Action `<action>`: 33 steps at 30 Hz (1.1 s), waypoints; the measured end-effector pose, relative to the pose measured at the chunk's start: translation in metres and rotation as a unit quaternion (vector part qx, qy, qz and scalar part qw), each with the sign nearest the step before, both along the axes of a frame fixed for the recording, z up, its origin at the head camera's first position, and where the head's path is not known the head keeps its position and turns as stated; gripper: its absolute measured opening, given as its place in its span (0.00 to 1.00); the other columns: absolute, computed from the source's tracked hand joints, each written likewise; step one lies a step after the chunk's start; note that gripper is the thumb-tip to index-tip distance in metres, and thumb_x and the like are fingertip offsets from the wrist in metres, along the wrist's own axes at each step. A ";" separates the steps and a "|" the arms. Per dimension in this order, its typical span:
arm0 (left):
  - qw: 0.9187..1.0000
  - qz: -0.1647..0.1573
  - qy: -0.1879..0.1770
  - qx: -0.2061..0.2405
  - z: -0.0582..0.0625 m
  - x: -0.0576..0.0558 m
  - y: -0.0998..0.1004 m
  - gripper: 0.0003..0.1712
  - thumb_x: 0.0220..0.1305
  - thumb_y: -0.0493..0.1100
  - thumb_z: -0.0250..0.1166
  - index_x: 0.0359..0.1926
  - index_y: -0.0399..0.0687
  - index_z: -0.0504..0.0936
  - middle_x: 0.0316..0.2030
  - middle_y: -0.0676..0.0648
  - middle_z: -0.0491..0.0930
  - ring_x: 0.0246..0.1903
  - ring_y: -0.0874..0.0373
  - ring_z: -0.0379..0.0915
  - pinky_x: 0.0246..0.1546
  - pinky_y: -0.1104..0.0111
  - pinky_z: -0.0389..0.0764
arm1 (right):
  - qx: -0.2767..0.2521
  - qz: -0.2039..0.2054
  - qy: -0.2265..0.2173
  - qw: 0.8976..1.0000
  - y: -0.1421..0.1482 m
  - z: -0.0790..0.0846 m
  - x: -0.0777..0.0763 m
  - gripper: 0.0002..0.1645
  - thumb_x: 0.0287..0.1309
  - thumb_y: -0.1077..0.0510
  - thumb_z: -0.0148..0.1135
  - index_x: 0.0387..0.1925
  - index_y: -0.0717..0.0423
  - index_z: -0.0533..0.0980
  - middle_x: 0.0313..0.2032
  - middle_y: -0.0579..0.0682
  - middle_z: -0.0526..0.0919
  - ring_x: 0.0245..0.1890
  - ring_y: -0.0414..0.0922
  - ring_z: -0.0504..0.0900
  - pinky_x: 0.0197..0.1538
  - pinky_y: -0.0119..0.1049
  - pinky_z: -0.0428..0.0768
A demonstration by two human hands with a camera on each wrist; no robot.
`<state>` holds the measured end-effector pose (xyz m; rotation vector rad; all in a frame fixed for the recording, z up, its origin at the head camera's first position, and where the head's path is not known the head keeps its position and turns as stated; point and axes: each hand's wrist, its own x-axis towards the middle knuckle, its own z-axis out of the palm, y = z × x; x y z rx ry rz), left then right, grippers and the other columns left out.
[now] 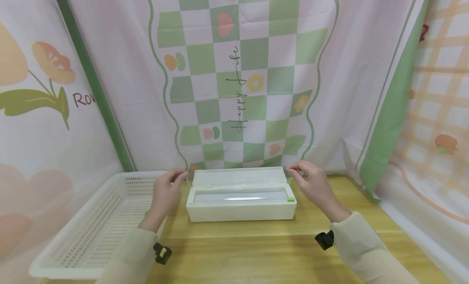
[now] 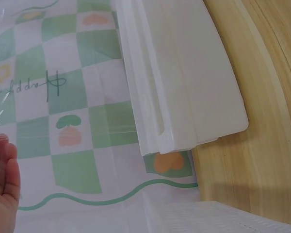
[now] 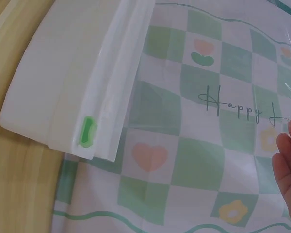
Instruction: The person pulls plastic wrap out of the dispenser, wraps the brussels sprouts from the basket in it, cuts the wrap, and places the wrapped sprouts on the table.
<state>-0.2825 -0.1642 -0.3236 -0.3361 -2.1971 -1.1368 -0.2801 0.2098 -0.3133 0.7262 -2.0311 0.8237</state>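
Observation:
A white cling film dispenser box (image 1: 242, 213) lies lengthwise on the table with its clear lid (image 1: 239, 176) raised at the back. At the right end of its front edge sits a small green slide cutter (image 1: 290, 199). My left hand (image 1: 165, 196) pinches clear cling film (image 2: 111, 131) just off the box's left end. Off the right end, my right hand (image 1: 313, 188) pinches the film's other side between thumb and fingers. Between the hands the film is stretched, see-through and hard to make out; both wrist views show its faint creases. Neither hand touches the box.
To the left stands a white perforated plastic basket (image 1: 67, 271), partly behind my left forearm. The wooden table (image 1: 242, 255) extends in front of the box. A checkered curtain (image 1: 253, 84) hangs close behind it, with more printed cloth on both sides.

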 end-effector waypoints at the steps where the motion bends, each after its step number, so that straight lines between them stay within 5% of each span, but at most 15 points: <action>1: 1.000 -0.001 0.008 0.001 0.000 0.000 0.000 0.07 0.60 0.38 0.62 0.37 0.38 0.81 0.32 0.44 0.82 0.31 0.55 0.75 0.32 0.71 0.77 | -0.002 0.000 -0.001 1.000 0.000 0.001 0.001 0.08 0.47 0.75 0.63 0.29 0.64 0.79 0.28 0.53 0.81 0.27 0.43 0.77 0.32 0.19 0.71; 23: 0.998 -0.030 0.036 0.044 0.008 0.025 -0.012 0.06 0.60 0.39 0.63 0.36 0.41 0.82 0.33 0.48 0.82 0.31 0.61 0.74 0.31 0.77 0.74 | 0.000 0.065 0.024 0.998 0.006 0.009 0.031 0.11 0.45 0.76 0.63 0.30 0.60 0.79 0.29 0.51 0.80 0.30 0.38 0.76 0.37 0.20 0.72; 33: 0.995 -0.076 0.044 0.042 0.002 0.053 -0.018 0.02 0.58 0.34 0.62 0.32 0.41 0.82 0.29 0.50 0.81 0.25 0.63 0.72 0.24 0.76 0.73 | -0.009 0.090 -0.059 0.994 0.013 0.004 0.058 0.14 0.50 0.75 0.60 0.32 0.54 0.78 0.31 0.43 0.81 0.32 0.36 0.78 0.37 0.22 0.73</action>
